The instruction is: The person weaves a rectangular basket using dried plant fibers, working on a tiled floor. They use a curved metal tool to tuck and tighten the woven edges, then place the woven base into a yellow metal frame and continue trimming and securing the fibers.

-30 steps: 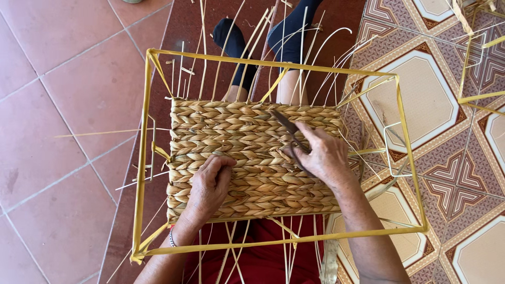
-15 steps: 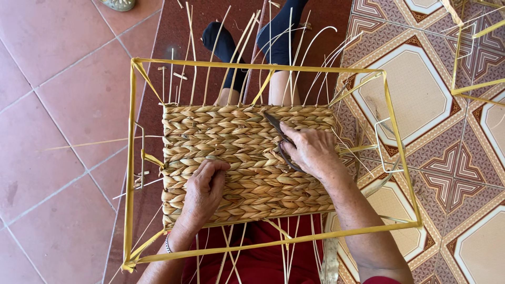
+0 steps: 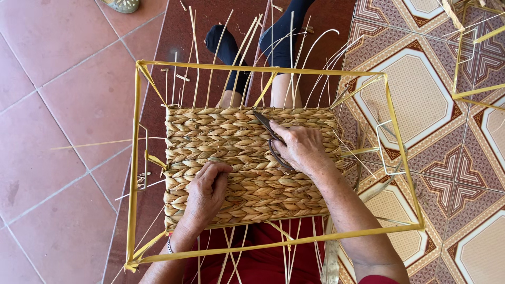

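Fingers (image 3: 288, 138) of the right hand (image 3: 305, 150) clench dark metal scissors (image 3: 271, 138); left hand (image 3: 206, 190) presses braided straw panel (image 3: 247, 163).

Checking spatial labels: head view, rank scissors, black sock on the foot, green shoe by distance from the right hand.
1. Scissors: held in the right hand, over the woven panel.
2. Black sock: beyond the panel, top centre.
3. Green shoe: top-left edge, on red tiles.

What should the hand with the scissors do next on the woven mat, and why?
Probably snip a loose strand end near the top edge. The right hand holds the scissors with the blades pointing at the woven panel, and the left hand presses the weave flat, which steadies it for a cut.
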